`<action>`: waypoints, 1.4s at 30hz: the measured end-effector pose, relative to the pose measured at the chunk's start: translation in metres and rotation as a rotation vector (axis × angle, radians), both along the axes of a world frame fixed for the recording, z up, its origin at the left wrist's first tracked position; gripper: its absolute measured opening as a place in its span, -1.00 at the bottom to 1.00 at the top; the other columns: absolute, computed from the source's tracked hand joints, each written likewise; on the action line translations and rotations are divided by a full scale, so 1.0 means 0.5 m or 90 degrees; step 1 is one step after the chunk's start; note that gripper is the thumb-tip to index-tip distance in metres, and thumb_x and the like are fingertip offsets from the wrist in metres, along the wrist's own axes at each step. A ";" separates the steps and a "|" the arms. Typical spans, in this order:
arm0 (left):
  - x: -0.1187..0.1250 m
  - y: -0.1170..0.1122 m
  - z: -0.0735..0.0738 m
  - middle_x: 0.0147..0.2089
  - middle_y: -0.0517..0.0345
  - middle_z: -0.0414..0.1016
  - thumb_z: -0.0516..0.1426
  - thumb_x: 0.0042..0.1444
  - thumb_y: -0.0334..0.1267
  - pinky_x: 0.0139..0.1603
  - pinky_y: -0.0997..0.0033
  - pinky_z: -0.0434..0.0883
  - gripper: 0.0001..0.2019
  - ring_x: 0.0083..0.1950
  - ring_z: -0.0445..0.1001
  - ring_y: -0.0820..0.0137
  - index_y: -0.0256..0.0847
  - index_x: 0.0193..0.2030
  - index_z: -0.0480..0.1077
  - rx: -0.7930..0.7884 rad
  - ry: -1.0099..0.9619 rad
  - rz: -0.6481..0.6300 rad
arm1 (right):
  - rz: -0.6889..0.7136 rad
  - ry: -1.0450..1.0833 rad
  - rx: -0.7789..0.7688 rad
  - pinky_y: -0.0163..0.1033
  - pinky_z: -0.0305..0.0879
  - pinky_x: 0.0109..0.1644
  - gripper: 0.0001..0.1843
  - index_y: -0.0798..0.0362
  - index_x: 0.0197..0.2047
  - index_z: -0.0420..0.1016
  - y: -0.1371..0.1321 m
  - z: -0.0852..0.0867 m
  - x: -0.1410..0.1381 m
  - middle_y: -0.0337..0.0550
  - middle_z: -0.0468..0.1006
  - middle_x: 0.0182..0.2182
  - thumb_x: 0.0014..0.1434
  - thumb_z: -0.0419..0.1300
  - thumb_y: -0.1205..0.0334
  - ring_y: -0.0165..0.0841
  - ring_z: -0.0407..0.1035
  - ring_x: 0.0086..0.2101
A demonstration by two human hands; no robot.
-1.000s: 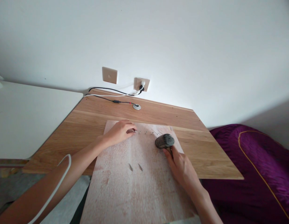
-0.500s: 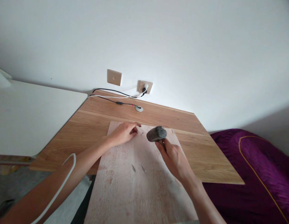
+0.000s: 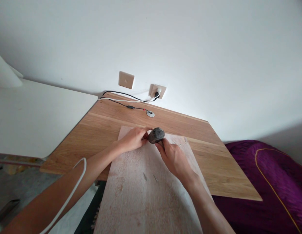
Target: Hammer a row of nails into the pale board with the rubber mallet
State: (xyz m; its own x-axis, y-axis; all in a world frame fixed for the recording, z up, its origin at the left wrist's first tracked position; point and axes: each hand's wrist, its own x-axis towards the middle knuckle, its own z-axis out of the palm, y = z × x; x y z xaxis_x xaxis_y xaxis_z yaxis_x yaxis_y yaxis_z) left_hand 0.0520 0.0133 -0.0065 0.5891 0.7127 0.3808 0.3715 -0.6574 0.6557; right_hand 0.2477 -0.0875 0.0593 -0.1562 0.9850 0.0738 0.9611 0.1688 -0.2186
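My right hand grips a hammer by its short visible handle, close under the dark, heavy head. The head is over the far part of a pale, worn wooden board, right beside the fingertips of my left hand. That hand rests at the board's far left, thumb and fingers curled together; what they pinch, if anything, is hidden by the fingers and hammer head. Small thin nail-like pieces show on the board past my right hand. Two dark slanted marks lie mid-board.
The board lies on a wooden tabletop against a white wall. Cables run to a wall socket and a round grommet. A white table adjoins at left; purple fabric is at right.
The hammer head has come left and closer to my left fingertips, covering the small nail that showed beside them. The whole view has shifted slightly; my left hand keeps its place on the board.
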 end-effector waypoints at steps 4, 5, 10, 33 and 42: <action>0.000 0.001 -0.001 -0.17 0.12 0.70 0.22 0.11 -0.57 -0.11 0.37 0.48 -0.40 -0.14 0.67 0.27 -0.19 0.31 0.37 0.000 -0.002 -0.010 | -0.015 0.019 0.006 -0.24 0.09 -0.41 -0.70 0.06 -0.10 0.46 0.001 0.009 0.001 0.02 0.71 -0.35 0.54 -0.01 0.10 -0.16 0.62 -0.37; 0.000 0.001 0.000 -0.17 0.12 0.70 0.22 0.11 -0.58 -0.12 0.38 0.48 -0.40 -0.15 0.67 0.28 -0.19 0.31 0.37 0.001 -0.001 -0.011 | -0.016 0.021 0.008 -0.24 0.09 -0.40 -0.71 0.07 -0.09 0.46 0.001 0.011 0.002 0.02 0.71 -0.35 0.54 -0.01 0.11 -0.16 0.63 -0.36; 0.002 -0.002 0.004 -0.17 0.11 0.70 0.22 0.13 -0.56 -0.14 0.39 0.47 -0.43 -0.16 0.67 0.28 -0.20 0.29 0.39 -0.004 0.001 -0.005 | -0.005 -0.026 -0.010 -0.23 0.04 -0.41 -0.72 0.08 -0.07 0.47 0.000 0.009 0.001 0.02 0.72 -0.34 0.54 0.01 0.12 -0.15 0.63 -0.36; 0.001 -0.003 0.002 -0.18 0.16 0.69 0.23 0.15 -0.54 -0.12 0.38 0.47 -0.45 -0.16 0.65 0.29 -0.14 0.28 0.39 0.013 0.006 0.010 | -0.014 -0.034 0.014 -0.23 0.04 -0.42 -0.72 0.10 -0.03 0.47 0.003 -0.006 0.005 0.04 0.72 -0.34 0.54 0.00 0.13 -0.16 0.62 -0.36; -0.004 -0.002 -0.003 -0.16 0.12 0.65 0.30 0.17 -0.46 -0.07 0.31 0.47 -0.51 -0.11 0.62 0.24 -0.17 0.23 0.39 0.087 0.045 0.035 | 0.006 0.072 0.061 -0.22 0.09 -0.45 -0.64 0.03 -0.10 0.45 -0.044 -0.040 0.039 -0.06 0.66 -0.45 0.54 -0.07 0.02 -0.19 0.56 -0.50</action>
